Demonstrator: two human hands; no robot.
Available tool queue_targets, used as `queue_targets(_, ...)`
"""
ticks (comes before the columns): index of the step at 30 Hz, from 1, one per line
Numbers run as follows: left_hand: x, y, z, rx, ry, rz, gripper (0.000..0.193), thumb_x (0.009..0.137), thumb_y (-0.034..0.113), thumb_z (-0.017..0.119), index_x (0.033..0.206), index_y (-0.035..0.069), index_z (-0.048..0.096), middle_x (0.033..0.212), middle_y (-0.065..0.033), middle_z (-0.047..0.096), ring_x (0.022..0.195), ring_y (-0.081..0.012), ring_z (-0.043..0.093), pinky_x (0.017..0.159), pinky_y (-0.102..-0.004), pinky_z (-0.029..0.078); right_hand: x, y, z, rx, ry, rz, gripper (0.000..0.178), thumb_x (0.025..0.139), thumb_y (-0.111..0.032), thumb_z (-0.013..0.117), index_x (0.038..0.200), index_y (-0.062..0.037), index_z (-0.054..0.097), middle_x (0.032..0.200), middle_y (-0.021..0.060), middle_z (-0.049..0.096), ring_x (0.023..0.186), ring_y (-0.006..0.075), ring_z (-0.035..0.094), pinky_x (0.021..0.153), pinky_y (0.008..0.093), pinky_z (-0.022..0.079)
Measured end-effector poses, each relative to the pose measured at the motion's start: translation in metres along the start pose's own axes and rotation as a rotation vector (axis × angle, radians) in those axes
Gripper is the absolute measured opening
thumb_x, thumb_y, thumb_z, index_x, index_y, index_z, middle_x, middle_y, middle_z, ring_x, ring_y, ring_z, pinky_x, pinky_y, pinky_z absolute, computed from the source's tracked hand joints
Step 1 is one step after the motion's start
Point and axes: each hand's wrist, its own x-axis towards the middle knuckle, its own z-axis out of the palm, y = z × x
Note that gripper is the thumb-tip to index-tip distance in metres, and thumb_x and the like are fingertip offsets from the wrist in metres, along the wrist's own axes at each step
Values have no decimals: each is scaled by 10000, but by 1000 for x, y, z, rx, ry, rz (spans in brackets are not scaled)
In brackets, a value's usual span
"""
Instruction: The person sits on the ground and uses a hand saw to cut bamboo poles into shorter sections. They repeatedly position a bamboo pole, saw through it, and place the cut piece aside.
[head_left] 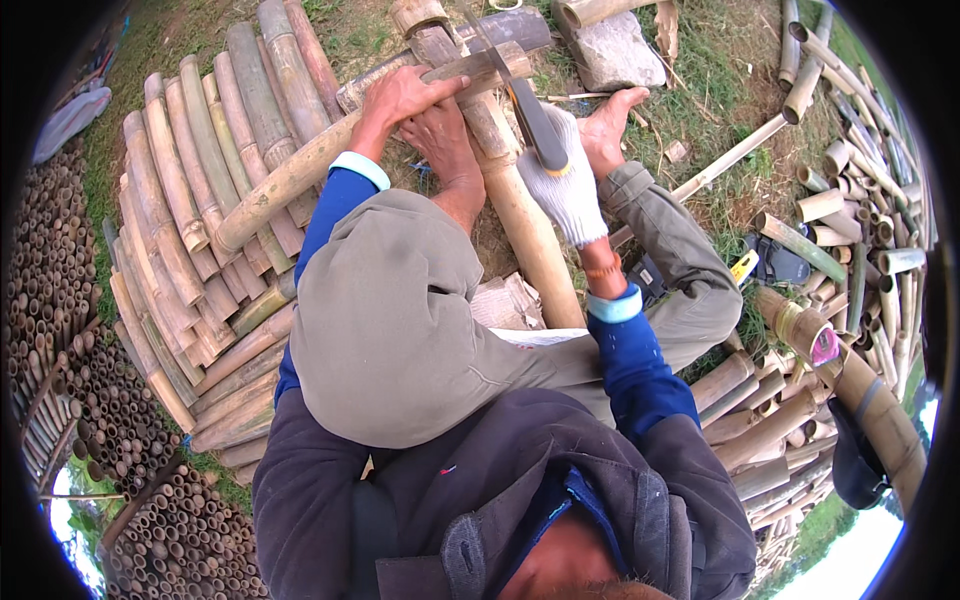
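Note:
My bare left hand [408, 98] is closed over a bamboo pole [300, 177], which slants from the lower left up to the saw. In a white knit glove, my right hand [562, 180] grips the dark handle of a handsaw [540, 125]. The saw's narrow blade crosses the pole near its upper right end; how deep it sits I cannot tell. One bare foot [447, 145] is beside the pole just below my left hand. Under the pole lies a thick bamboo length [520, 215], running down toward my lap.
Cut bamboo pieces [190, 180] are stacked at left, with bundled tubes [130, 390] beyond. A grey stone block [610, 52] sits at the top. More bamboo [850, 210] is heaped at right, near a thick pole [870, 400] with pink tape. My other bare foot [610, 130] rests on the grass.

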Motion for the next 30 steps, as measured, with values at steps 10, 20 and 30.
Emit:
queue_targets(10,-10,-12,1,44,-12,-28,1070,748,905,648,1399,60,733,1321,-249,750,1262,-414,703,1069,-498,535,-173,-66,-71,-140,-94,210,701,835,10,712,1509,-10,519,1436,202,611,1356,325,628,1177,417,467)
queue_targets(20,-2,-9,10,-37,-83,-58,1062,751,884,667,1419,60,723,1338,-240,746,1272,-401,701,1087,-488,528,3,-6,-6,19,-20,2,585,892,-78,732,1446,-26,552,1371,211,634,1275,369,650,1085,406,516)
queue_targets(30,4,-15,4,-1,-27,-62,1115,745,909,653,1465,57,687,1386,-250,719,1317,-403,677,1126,-483,507,-69,-29,-40,-99,-74,122,646,872,-45,714,1494,-27,538,1376,196,646,1343,324,630,1137,395,488)
